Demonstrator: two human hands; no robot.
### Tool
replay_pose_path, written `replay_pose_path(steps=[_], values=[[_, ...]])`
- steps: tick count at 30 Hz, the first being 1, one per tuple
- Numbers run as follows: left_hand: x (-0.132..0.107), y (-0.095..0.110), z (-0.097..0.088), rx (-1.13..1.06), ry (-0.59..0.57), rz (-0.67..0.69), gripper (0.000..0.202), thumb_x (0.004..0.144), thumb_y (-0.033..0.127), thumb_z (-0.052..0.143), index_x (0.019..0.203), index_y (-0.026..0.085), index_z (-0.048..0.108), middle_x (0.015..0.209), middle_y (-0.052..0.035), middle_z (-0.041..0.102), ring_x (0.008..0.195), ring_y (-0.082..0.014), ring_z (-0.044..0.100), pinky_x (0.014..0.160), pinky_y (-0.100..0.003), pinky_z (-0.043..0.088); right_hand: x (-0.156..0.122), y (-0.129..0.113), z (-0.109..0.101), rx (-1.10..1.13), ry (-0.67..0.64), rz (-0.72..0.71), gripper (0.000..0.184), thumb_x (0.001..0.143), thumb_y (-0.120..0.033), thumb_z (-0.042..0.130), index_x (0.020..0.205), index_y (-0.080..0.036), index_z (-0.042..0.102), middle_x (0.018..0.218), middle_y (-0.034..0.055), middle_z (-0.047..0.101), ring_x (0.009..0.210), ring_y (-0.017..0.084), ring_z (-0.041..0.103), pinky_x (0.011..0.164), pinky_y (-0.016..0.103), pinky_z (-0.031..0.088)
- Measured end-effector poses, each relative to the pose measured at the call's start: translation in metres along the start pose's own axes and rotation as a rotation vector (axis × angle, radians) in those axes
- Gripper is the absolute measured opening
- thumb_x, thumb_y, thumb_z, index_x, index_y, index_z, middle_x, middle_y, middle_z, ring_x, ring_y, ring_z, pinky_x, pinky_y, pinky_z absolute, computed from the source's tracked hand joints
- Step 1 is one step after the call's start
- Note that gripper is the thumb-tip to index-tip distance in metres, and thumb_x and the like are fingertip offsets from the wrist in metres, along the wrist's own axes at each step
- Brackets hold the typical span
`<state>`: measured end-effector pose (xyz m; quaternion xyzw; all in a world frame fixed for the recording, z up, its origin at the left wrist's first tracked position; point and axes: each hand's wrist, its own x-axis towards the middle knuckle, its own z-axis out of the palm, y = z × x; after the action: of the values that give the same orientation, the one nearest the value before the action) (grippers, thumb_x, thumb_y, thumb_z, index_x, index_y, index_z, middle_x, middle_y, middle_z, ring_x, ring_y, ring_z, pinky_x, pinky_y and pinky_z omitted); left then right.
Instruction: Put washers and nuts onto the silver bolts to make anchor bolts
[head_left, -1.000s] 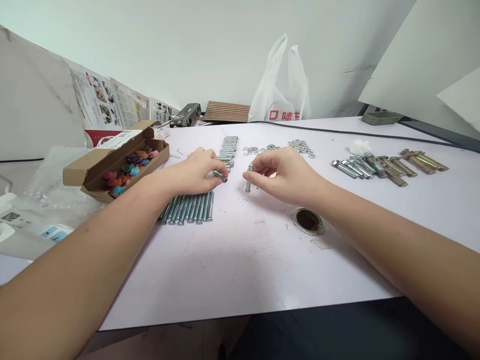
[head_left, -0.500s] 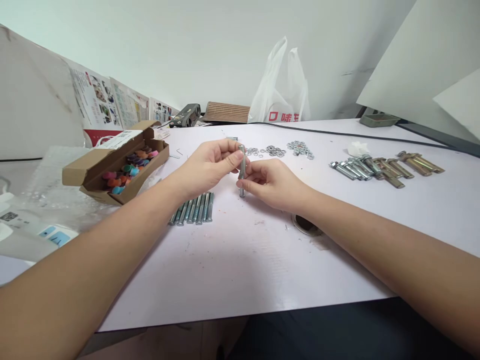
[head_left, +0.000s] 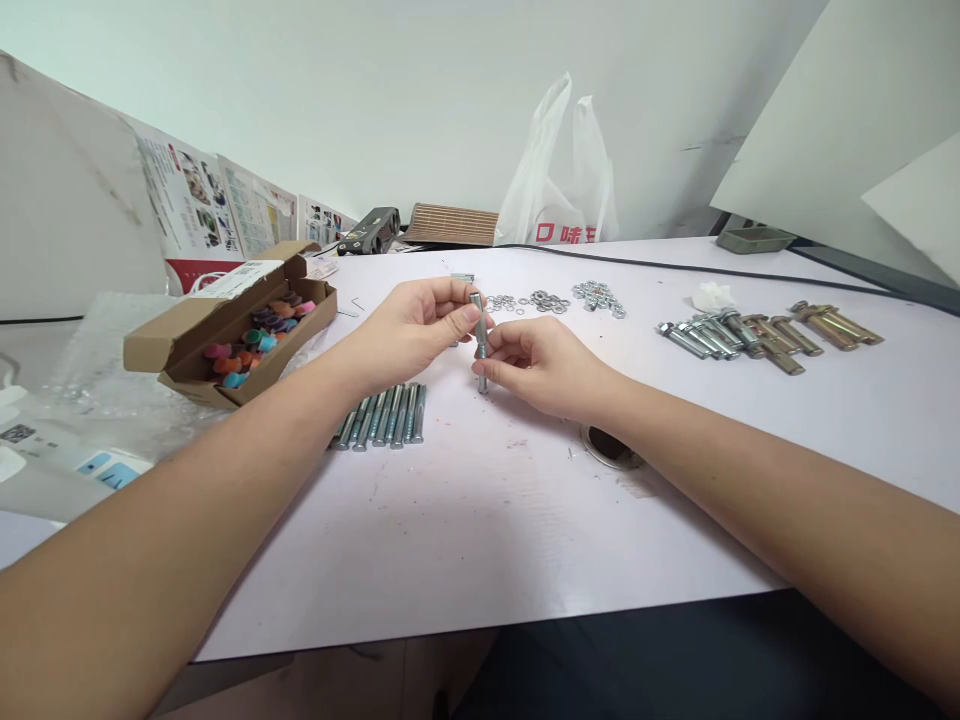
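Observation:
Over the middle of the table, a silvery metal expansion bolt [head_left: 481, 340] stands nearly upright between my hands, its upper end leaning slightly left. My left hand [head_left: 442, 318] is closed, pinching the wider, tube-like upper part with thumb and fingers. Lower down, my right hand [head_left: 532, 365] is closed on the thinner shank near the bottom end. Fingers hide part of the bolt. A row of bare bolts [head_left: 390, 418] lies under and beside my left wrist. Behind my hands are flat washers [head_left: 551, 300], thin rings [head_left: 502, 303] and a heap of nuts [head_left: 598, 296].
Assembled silver and brass-coloured bolts [head_left: 776, 335] lie at right beside crumpled tissue [head_left: 711, 296]. A cardboard box [head_left: 319, 308] of coloured caps stands left. A black cable [head_left: 660, 263] crosses the back near a white plastic bag [head_left: 559, 190]. A round table hole [head_left: 611, 450] sits below my right forearm.
The bolt's upper end has tipped slightly to the left, and my left fingers have shifted a little with it. My right hand keeps its hold almost unmoved.

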<state>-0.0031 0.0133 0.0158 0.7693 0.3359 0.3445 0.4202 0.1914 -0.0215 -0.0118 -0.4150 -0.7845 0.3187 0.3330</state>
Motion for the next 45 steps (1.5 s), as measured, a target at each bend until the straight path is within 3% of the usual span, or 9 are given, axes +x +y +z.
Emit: replay_pose_path(steps=[8,14,18,22,29,35,38,41,45], values=[[-0.001,-0.003,-0.002,0.106,-0.099,-0.006,0.023,0.089,0.035,0.064,0.099,0.015,0.061,0.099,-0.0075,0.069,0.095,-0.0186,0.065,0.086,-0.035,0.052,0.0,0.001,-0.002,0.019,-0.032,0.031,0.018,0.084,-0.031,0.065,0.081,-0.014,0.065,0.076,0.0022,0.068,0.068,0.012,0.059,0.064,0.026,0.045],[-0.006,-0.003,0.001,0.387,-0.318,-0.02,0.019,0.086,0.033,0.062,0.098,0.018,0.064,0.098,-0.0045,0.07,0.091,-0.0179,0.065,0.081,-0.032,0.051,-0.004,0.003,-0.04,-0.095,-0.263,0.069,0.023,0.079,-0.027,0.067,0.098,-0.016,0.074,0.087,0.0054,0.074,0.076,0.017,0.066,0.067,0.029,0.05],[-0.008,-0.001,0.001,0.463,-0.334,-0.038,0.019,0.085,0.034,0.061,0.097,0.019,0.063,0.097,-0.004,0.07,0.09,-0.0186,0.065,0.08,-0.032,0.051,0.0,0.029,-0.071,-0.133,-0.011,0.151,0.018,0.081,-0.025,0.064,0.093,-0.018,0.074,0.088,0.007,0.074,0.083,0.019,0.067,0.074,0.033,0.05],[-0.007,-0.001,-0.001,0.453,-0.338,-0.082,0.02,0.082,0.033,0.063,0.096,0.019,0.063,0.093,-0.0042,0.071,0.085,-0.0185,0.065,0.074,-0.031,0.051,0.012,0.067,-0.082,-0.361,0.262,0.365,0.02,0.081,-0.024,0.063,0.097,-0.015,0.072,0.08,0.0113,0.071,0.076,0.022,0.064,0.069,0.038,0.047],[-0.005,-0.007,-0.003,0.306,-0.313,-0.155,0.023,0.082,0.033,0.066,0.099,0.019,0.061,0.098,-0.0056,0.074,0.094,-0.0199,0.07,0.08,-0.033,0.053,0.036,0.084,-0.072,-0.627,0.313,0.544,0.029,0.084,-0.038,0.066,0.101,-0.016,0.073,0.108,0.0183,0.068,0.093,0.031,0.061,0.076,0.044,0.046],[-0.003,-0.016,0.005,0.178,-0.277,-0.16,0.022,0.085,0.036,0.065,0.096,0.018,0.058,0.1,-0.0096,0.076,0.097,-0.0215,0.071,0.08,-0.035,0.054,0.038,0.086,-0.074,-0.52,0.341,0.553,0.017,0.082,-0.033,0.068,0.082,-0.017,0.071,0.09,0.015,0.068,0.076,0.026,0.059,0.069,0.043,0.045],[-0.003,-0.02,0.011,0.148,-0.269,-0.146,0.024,0.086,0.039,0.065,0.097,0.018,0.06,0.103,-0.0094,0.076,0.096,-0.0209,0.07,0.079,-0.034,0.055,0.032,0.078,-0.074,-0.381,0.391,0.545,0.018,0.082,-0.031,0.068,0.072,-0.017,0.066,0.074,0.0119,0.064,0.061,0.018,0.05,0.06,0.038,0.042],[-0.004,-0.02,0.014,0.182,-0.245,-0.139,0.024,0.085,0.04,0.066,0.096,0.019,0.061,0.101,-0.0086,0.077,0.092,-0.0205,0.071,0.076,-0.033,0.054,0.024,0.051,-0.066,-0.142,0.391,0.482,0.026,0.081,-0.035,0.071,0.066,-0.017,0.06,0.066,0.0088,0.058,0.055,0.014,0.043,0.054,0.035,0.038],[-0.004,-0.016,0.013,0.228,-0.234,-0.128,0.024,0.084,0.039,0.066,0.094,0.018,0.061,0.095,-0.0074,0.076,0.084,-0.0194,0.07,0.069,-0.031,0.052,0.011,0.0,-0.045,0.208,0.105,0.331,0.038,0.081,-0.037,0.073,0.056,-0.019,0.05,0.058,0.0043,0.051,0.052,0.012,0.042,0.052,0.032,0.037]])
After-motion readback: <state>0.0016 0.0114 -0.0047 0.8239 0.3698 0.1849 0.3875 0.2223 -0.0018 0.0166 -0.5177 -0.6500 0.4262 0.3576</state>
